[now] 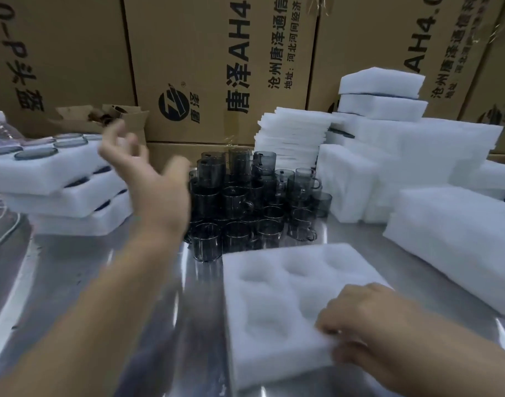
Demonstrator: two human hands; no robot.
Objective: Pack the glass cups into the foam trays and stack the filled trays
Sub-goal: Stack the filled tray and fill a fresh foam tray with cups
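An empty white foam tray [277, 293] with several round pockets lies on the metal table in front of me. My right hand [368, 325] grips its near right corner, fingers curled over the edge. Behind the tray stand several dark smoked glass cups [245, 202], some stacked on others. My left hand [142, 173] is raised in the air between the cups and a stack of filled foam trays [53, 190] at the left; its fingers are spread and hold nothing. The top filled tray shows cup rims [36, 153].
Piles of empty foam trays [451, 242] crowd the right side. A stack of thin foam sheets [291, 133] stands behind the cups. Large cardboard boxes [216, 67] wall off the back. The shiny metal table [88, 267] shows bare surface at the front left.
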